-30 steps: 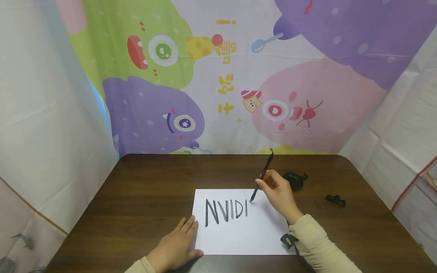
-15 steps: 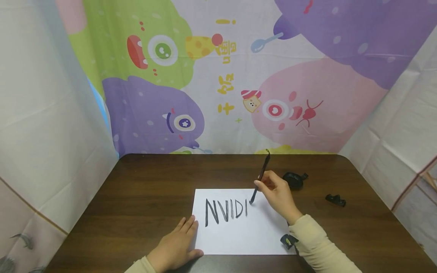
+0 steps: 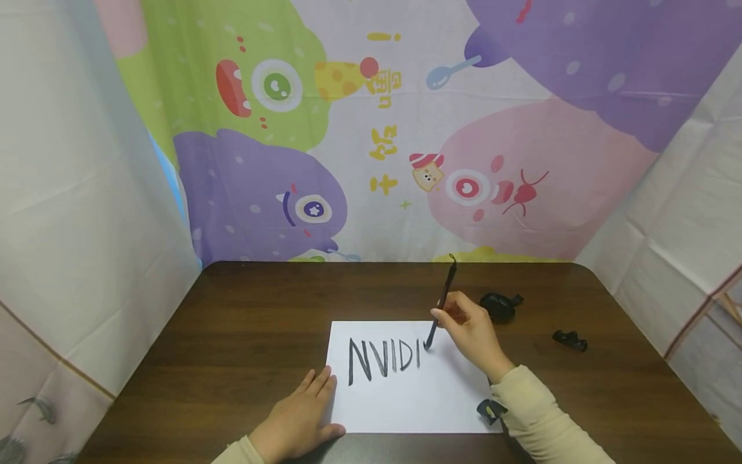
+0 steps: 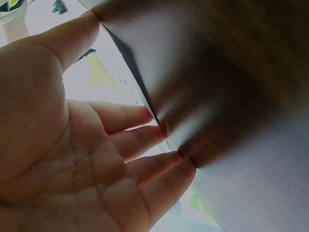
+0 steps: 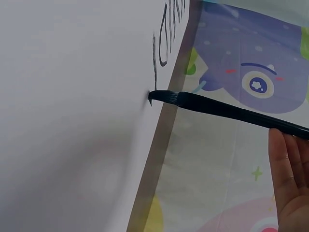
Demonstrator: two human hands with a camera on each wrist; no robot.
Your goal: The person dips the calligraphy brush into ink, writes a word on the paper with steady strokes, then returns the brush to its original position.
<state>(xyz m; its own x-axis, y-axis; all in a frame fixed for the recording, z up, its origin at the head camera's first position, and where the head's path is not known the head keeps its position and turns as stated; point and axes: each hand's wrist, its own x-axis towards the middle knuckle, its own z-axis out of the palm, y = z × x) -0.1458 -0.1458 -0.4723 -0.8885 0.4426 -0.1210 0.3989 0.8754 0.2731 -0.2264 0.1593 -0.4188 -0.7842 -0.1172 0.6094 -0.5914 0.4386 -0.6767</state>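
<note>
A white sheet of paper (image 3: 406, 406) lies on the dark wooden table, with the black brushed letters NVIDI (image 3: 384, 358) across its upper left part. My right hand (image 3: 474, 332) pinches a black writing brush (image 3: 445, 293) by its handle, tilted with the top leaning right. In the right wrist view the brush's bent tip (image 5: 159, 95) touches the paper beside the last stroke, where a short dark mark shows. My left hand (image 3: 301, 409) rests at the paper's left edge, fingers spread. The left wrist view shows its fingertips (image 4: 186, 162) touching the sheet and table surface.
A black round object (image 3: 498, 307) sits behind my right hand, partly hidden by it. Farther right lies a small black brush rest (image 3: 570, 340) with a wavy top. A printed cartoon curtain (image 3: 359, 129) hangs behind the table (image 3: 249, 322).
The brush tip has slid slightly down the paper, next to the last letter, and the handle's top has swung a little left. My left hand stays in place.
</note>
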